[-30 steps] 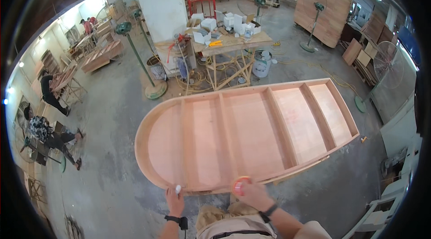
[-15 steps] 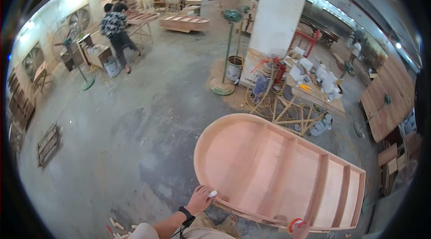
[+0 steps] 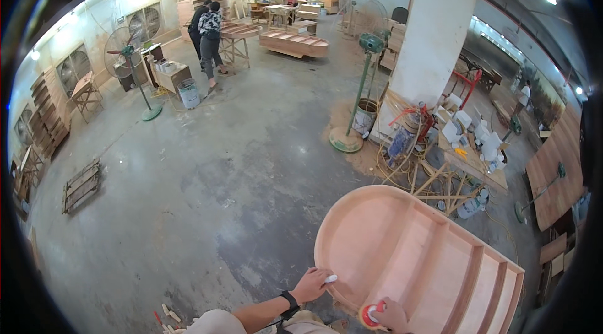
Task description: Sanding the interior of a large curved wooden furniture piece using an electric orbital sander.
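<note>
Wooden shell: a wide pinkish-brown shell (image 3: 361,237), round at one end and crossed by ribs (image 3: 465,287), is lying at lower right in front of the wearer, its rounded end pointing up and left.
Left hand: the left hand (image 3: 311,284) is resting at the near rim of the rounded end, fingers bending over the edge; a small white piece (image 3: 331,279) is showing at the fingertips, and I cannot tell whether it is being gripped or worn.
Left wrist: a black band (image 3: 289,304) is circling it.
Right hand: the right hand (image 3: 393,317) is holding a red round tool (image 3: 369,315) with a pale centre, fingers closing over it, at the near side of the shell.
Bench beyond: a wooden bench (image 3: 496,176) is carrying white boxes (image 3: 482,136) and a yellow item (image 3: 461,152); hoses (image 3: 391,171) are coiling beside it.
Column: a white column (image 3: 440,32) is standing behind, a green pedestal fan (image 3: 372,43) just left of it.
Floor, left: a slatted wooden frame (image 3: 82,187) is lying well apart from the shell; short wooden pieces (image 3: 171,313) are lying near the lower edge.
Far room: two people (image 3: 210,32) are standing close together beside a trestle table (image 3: 236,31); another ribbed shell (image 3: 294,45) is lying to their right.
</note>
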Available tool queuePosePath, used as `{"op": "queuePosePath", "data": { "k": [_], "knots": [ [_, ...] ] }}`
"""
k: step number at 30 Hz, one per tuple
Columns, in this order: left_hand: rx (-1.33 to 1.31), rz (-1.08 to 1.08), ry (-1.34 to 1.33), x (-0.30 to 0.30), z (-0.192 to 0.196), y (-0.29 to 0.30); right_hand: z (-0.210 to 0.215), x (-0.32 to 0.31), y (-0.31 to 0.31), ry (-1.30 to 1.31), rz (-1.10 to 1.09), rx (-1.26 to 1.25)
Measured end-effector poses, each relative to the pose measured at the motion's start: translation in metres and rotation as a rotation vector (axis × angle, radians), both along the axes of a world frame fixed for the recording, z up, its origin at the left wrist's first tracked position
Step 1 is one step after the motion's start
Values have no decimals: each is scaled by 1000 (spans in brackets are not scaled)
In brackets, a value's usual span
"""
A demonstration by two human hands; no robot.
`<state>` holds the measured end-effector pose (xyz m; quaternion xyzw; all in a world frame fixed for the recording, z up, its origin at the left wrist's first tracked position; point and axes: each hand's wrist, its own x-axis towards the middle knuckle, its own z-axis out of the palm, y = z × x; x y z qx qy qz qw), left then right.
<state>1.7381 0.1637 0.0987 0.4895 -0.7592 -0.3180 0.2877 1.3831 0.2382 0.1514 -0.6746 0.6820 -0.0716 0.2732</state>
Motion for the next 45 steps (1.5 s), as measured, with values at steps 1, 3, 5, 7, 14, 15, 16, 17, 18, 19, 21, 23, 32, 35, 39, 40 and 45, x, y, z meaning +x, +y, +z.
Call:
{"op": "queuePosePath", "data": {
  "k": [1,3,5,7,14,15,16,17,18,19,21,23,32,35,39,40,45],
  "knots": [
    [13,1,21,5,0,0,-1,-17,-2,-19,-13,121],
    [1,-9,55,3,-1,-2,-14,-75,4,-113,-94,199],
    [7,-11,79,-1,-8,2,-21,-108,12,-291,-177,264],
    [-3,-36,101,-11,-13,-3,-43,-144,28,-321,-248,321],
    [46,-3,92,6,-12,4,-16,-53,-24,-135,-54,272],
    [38,-9,88,6,-12,3,24,-17,-31,-139,-80,270],
    [25,-15,83,5,-12,1,20,-12,-32,-122,-75,264],
    [15,-17,76,3,-12,0,15,-7,-33,-107,-70,258],
    [6,-19,69,2,-13,-1,12,-4,-34,-92,-65,253],
    [0,-18,58,2,-13,-1,15,1,-34,-94,-55,242],
    [-29,-6,65,2,-14,-1,24,6,-31,-97,-38,222],
    [-27,-6,66,2,-13,0,28,-1,-21,-111,-95,247],
    [26,10,69,0,1,0,-3,-95,20,-114,-215,263],
    [-1,8,61,-3,4,-2,-12,-92,24,-30,-5,139],
    [-27,16,37,-6,1,0,-31,-61,16,-62,-154,179],
    [-34,23,22,-4,-1,1,-29,-59,15,-55,-177,195],
    [-27,15,11,1,-3,1,34,-79,10,-24,-317,319]
  ]
}}
